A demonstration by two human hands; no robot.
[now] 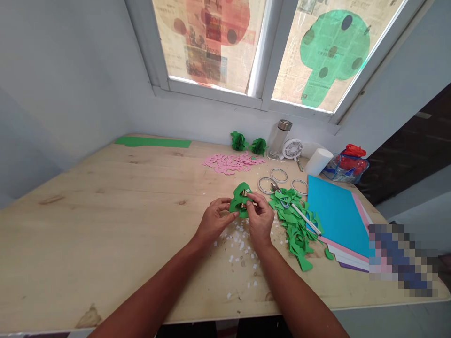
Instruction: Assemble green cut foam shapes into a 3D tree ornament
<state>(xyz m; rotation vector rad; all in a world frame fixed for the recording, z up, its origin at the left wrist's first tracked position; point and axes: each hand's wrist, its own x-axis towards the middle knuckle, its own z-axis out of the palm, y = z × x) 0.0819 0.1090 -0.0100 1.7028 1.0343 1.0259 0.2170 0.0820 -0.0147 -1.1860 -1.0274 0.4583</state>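
Note:
Between my two hands, above the middle of the table, is a green paper cutout (237, 193) with a wavy outline and small pale pieces on its face. My left hand (216, 217) pinches its left lower edge between thumb and fingers. My right hand (260, 217) has its fingertips closed on the cutout's right side, by the pale pieces. Small white paper bits (237, 244) lie scattered on the table beneath my hands. To the right of my right hand is a heap of green paper scraps (298, 230), with scissors (280, 195) and a white pen (305, 218) on it.
Pink paper cutouts (230, 163) and two green folded paper shapes (238, 141) lie toward the wall. Tape rolls (279, 175), a glass bottle (278, 138), a small fan (292, 149) and coloured sheets (334, 216) are at right. A green strip (155, 142) lies back left on the wooden table (105, 225).

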